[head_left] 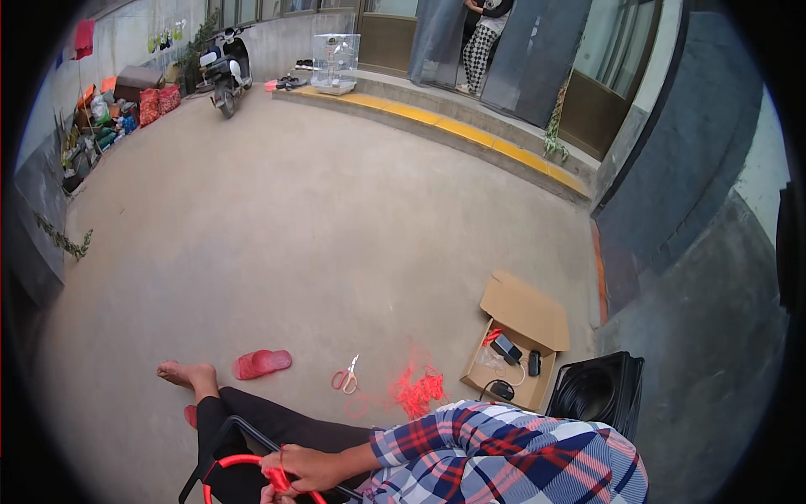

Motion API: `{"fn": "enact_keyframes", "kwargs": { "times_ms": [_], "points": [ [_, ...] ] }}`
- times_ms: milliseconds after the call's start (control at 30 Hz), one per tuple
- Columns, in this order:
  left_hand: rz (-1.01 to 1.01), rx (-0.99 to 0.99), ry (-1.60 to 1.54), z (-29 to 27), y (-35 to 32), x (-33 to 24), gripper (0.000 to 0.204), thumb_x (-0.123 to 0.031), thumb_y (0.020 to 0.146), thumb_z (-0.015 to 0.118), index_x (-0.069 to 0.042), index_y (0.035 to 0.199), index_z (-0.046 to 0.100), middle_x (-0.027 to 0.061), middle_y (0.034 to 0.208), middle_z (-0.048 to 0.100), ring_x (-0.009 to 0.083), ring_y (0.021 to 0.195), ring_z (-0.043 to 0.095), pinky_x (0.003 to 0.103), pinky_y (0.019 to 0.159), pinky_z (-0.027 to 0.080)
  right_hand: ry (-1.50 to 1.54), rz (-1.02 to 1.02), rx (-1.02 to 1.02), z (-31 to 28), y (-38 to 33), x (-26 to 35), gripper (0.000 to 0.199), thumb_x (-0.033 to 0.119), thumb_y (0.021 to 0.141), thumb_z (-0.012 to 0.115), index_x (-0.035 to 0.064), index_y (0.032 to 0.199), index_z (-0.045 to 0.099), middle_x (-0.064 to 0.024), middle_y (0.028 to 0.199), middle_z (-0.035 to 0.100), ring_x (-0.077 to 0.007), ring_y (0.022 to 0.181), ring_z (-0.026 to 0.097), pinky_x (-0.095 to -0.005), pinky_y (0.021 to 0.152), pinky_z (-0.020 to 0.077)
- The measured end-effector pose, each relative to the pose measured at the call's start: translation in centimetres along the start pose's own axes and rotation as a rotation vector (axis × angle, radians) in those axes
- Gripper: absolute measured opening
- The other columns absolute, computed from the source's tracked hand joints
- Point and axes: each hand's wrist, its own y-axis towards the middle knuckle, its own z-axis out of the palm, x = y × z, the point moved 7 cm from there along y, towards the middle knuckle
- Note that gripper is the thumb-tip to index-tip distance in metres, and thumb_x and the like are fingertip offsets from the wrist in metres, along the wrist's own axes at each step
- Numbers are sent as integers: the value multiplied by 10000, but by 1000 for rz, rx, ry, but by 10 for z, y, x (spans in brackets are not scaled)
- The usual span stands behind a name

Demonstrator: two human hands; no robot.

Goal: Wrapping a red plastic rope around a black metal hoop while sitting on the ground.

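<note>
My right hand (312,467), in a plaid sleeve, is closed around a curved red bar (239,459) over my lap. The bar forms part of a hoop and looks attached to a black frame (243,425) that rests across my legs. A bunch of red material (277,479) shows at the fingers, its kind unclear. Some fingers of my left hand (275,496) show just below, at the lower edge, and what they hold is hidden. On the floor ahead lie scissors (345,375) with pale handles, partly spread, and beside them a tangle of red strands (417,391).
A cardboard box (537,315) with its lid up holds black devices and cable. Next to it stands a black crate-like thing (598,386). A red slipper (262,364) lies by my bare foot. Farther off are a scooter (225,71), a yellow-edged step (445,124) and a person (485,50) in a doorway.
</note>
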Motion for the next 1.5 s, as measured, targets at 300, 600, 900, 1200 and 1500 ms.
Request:
{"fn": "enact_keyframes", "kwargs": {
  "times_ms": [300, 600, 900, 1200, 1500],
  "points": [
    [98, -166, 451, 64, 342, 286, 544, -154, 1009, 306, -6, 1514, 168, 91, 1603, 146, 153, 1475, 134, 241, 1171, 141, -197, -55, -382, -63, -1, 42, 315, 309, 642, 721, 54, 780, 600, -157, 683, 626, -387, 683, 632, -452, 610, 502],
    [-232, -12, -473, 157, 291, 203, 598, -344, 1050, 249, -24, 1534, 103, 34, 1620, 90, 108, 1479, 98, 242, 1179, 73, -404, 443, 162, -107, -69, -36, 291, 285, 583, 676, 22, 695, 620, -169, 657, 631, -334, 616, 628, -452, 560, 459],
    [-31, -93, -204, 92, 336, 283, 642, -396, 1039, 305, -24, 1531, 129, 19, 1615, 119, 100, 1475, 112, 229, 1176, 70, 1040, 416, -501, -165, -113, -74, 135, 149, 822, 657, 42, 869, 588, -77, 723, 643, -174, 620, 625, -324, 599, 537],
    [-101, 25, -7, 122, 298, 217, 629, -284, 1015, 340, -9, 1518, 79, 42, 1585, 107, 114, 1438, 109, 230, 1147, 80, 881, 477, -525, -154, -115, -74, 122, 135, 802, 654, 50, 864, 592, -39, 679, 590, -102, 573, 575, -286, 530, 483],
    [-432, 342, -464, 54, 208, 191, 523, -201, 943, 432, -2, 1390, 247, 111, 1273, 353, 155, 1050, 350, 298, 853, 288, 486, 455, 184, -50, -71, -15, 168, 136, 753, 701, 20, 744, 580, -50, 605, 615, -119, 539, 586, -270, 508, 454]
  ]
}}
